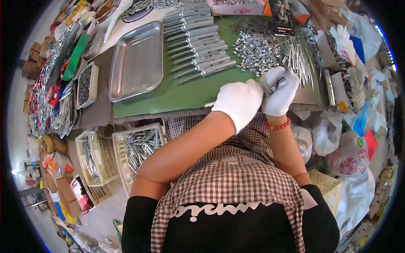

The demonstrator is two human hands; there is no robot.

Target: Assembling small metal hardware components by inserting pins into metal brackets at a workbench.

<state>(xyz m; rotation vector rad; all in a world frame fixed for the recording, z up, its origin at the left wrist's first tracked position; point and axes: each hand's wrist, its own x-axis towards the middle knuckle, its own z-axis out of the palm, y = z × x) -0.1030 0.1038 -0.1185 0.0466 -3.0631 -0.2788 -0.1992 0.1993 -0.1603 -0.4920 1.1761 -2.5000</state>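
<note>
Both hands wear white knit gloves and meet above the front edge of the green work mat. My left hand is closed around a slim silver metal tube, whose end sticks out on the left. Right beside it, my right hand has its fingers pinched together; whatever is between them is hidden. Just beyond the hands lies a heap of small silver metal caps. Thin metal rods are piled to the right of the caps. Several silver pen-shaped metal tools form a column left of the caps.
A shallow steel tray lies on the mat's left, with a white bin of small dark parts farther left. Below the table edge stand cream baskets holding metal tubes. Upright at right is a silver cylinder, near bags and boxes.
</note>
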